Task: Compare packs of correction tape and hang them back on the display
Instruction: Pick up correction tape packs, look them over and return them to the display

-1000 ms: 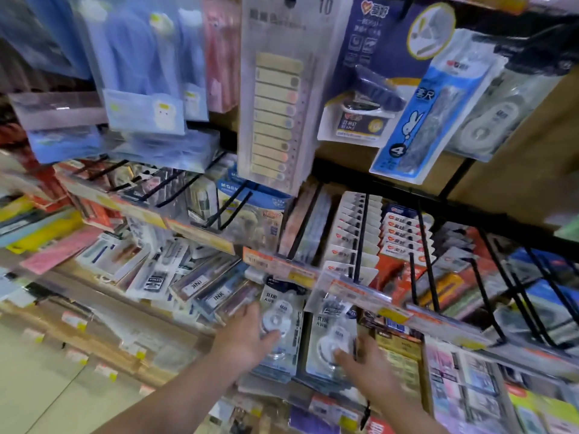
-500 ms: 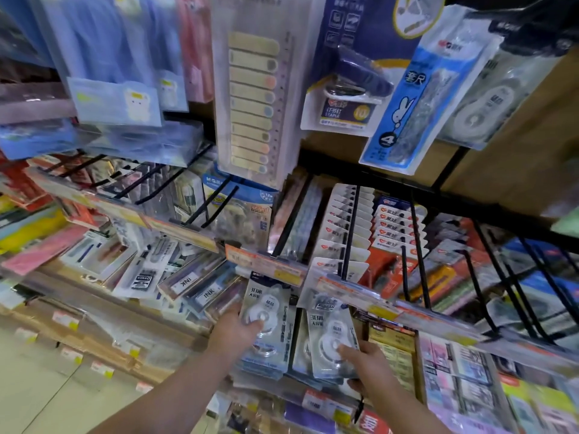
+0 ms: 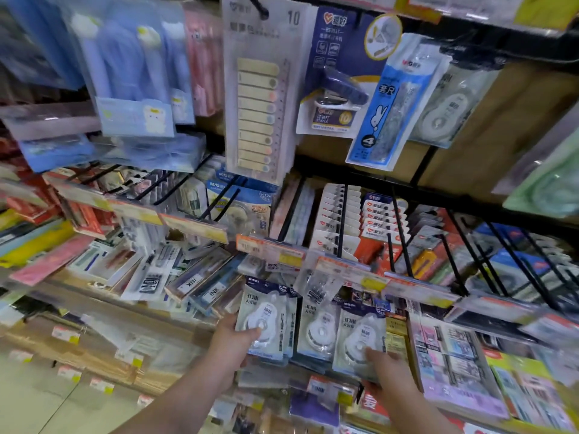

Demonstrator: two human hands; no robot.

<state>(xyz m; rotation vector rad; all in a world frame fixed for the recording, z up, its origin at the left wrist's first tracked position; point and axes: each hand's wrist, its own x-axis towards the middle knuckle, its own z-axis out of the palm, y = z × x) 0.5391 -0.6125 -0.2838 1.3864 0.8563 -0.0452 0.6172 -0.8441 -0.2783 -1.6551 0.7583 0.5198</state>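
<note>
Judged light and stiff, one white-and-blue correction tape blister pack [image 3: 266, 305] was pinched at seven o'clock by the left grip [image 3: 230, 339], its twin pack [image 3: 357, 330] at five o'clock by the right grip [image 3: 388, 371].

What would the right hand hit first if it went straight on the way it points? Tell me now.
The right hand grips a correction tape pack and points up-left. Pushed on, that pack would likely meet the hanging pack beside it first, though depth is unclear.
</note>
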